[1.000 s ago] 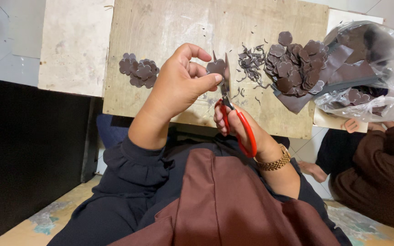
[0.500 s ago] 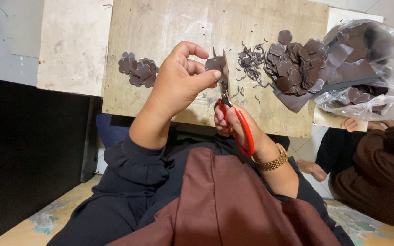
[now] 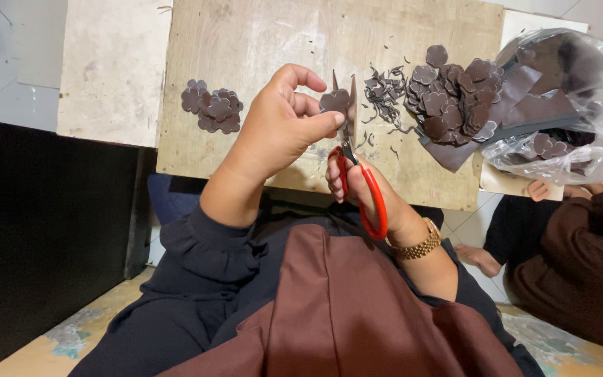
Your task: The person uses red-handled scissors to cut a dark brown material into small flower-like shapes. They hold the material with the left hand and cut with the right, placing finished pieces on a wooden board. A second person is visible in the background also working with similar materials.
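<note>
The right hand (image 3: 361, 185) is partly hidden behind the left hand (image 3: 280, 129), so only its knuckles and wrist show, curled through the red handles of the scissors (image 3: 357, 167); the blades stand upright and slightly parted around the dark brown flower-shaped piece (image 3: 334, 102), pinched between the left thumb and fingertips above the wooden board (image 3: 246, 42); how far the blades bite into it is hard to tell. To the left lies a small pile of cut flowers (image 3: 212, 112); to the right, scrap trimmings (image 3: 384, 94), a larger heap of uncut pieces (image 3: 455, 94), and a clear plastic bag (image 3: 574, 105) cut off by the edge. Another person's brown sleeve (image 3: 581, 272) sits at lower right.
</note>
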`<control>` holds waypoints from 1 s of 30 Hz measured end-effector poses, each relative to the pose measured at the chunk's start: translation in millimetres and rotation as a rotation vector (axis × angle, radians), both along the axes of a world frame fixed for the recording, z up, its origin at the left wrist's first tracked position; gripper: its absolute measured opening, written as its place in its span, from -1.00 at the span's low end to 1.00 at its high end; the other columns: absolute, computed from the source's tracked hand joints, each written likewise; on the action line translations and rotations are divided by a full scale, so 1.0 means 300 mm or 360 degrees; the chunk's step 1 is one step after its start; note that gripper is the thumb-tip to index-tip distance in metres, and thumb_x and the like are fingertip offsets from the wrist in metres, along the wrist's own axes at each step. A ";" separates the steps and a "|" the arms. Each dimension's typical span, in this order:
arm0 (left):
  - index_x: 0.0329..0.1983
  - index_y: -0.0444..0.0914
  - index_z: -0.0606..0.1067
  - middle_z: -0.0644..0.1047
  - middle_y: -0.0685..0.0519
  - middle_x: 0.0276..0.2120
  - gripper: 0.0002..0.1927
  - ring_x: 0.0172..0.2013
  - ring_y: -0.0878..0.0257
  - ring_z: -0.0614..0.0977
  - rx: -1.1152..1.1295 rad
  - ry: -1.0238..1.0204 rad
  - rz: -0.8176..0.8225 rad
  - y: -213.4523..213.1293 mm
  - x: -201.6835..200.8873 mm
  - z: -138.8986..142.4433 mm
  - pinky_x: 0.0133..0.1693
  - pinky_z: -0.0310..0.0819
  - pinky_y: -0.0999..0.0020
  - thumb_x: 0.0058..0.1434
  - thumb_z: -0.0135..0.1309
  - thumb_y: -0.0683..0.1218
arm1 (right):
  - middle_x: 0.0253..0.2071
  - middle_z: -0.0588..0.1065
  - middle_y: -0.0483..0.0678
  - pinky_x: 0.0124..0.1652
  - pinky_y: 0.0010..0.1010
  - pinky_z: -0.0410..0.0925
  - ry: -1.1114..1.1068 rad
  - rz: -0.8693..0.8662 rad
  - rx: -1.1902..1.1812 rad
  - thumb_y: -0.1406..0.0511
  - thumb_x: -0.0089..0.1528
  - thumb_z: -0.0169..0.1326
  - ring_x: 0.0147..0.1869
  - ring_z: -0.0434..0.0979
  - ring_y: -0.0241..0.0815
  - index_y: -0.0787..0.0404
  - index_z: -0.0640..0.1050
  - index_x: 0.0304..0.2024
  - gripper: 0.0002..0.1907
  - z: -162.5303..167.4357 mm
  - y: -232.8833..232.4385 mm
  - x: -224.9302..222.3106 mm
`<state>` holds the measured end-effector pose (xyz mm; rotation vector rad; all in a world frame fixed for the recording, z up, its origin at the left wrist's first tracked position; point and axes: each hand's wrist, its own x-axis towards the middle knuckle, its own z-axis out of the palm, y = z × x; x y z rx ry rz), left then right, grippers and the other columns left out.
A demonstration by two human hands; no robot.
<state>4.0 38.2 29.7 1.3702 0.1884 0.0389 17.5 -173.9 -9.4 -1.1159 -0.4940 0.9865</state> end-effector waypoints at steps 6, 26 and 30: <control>0.04 -0.34 0.32 0.61 0.02 -0.42 -0.56 -0.40 0.39 0.64 -0.0021 -0.0006 0.0007 0.002 0.000 -0.002 -0.35 0.51 0.54 0.17 0.26 -0.22 | -0.28 0.18 -0.20 -0.21 -0.54 0.14 0.0116 0.0005 0.0059 -0.14 0.42 -0.11 -0.24 0.10 -0.35 0.17 0.30 -0.10 -0.48 -0.022 0.001 0.000; -0.21 -0.33 0.45 0.60 0.09 -0.35 -0.86 -0.34 0.41 0.65 -0.0031 -0.0139 0.0021 -0.009 -0.003 -0.020 -0.26 0.59 0.53 0.27 0.19 -0.23 | -0.25 0.21 -0.19 -0.18 -0.53 0.16 0.0156 0.0007 0.0039 -0.10 0.46 -0.12 -0.22 0.14 -0.35 0.19 0.32 -0.08 -0.52 -0.028 -0.014 -0.003; -0.23 -0.33 0.48 0.59 0.09 -0.37 -0.87 -0.37 0.43 0.60 0.0041 -0.0083 -0.0033 -0.017 -0.005 -0.026 -0.29 0.52 0.54 0.25 0.21 -0.24 | -0.13 0.31 -0.17 -0.01 -0.48 0.27 -0.0021 0.0014 -0.0044 -0.14 0.39 -0.15 -0.09 0.28 -0.32 0.20 0.37 0.01 -0.44 -0.024 -0.021 -0.008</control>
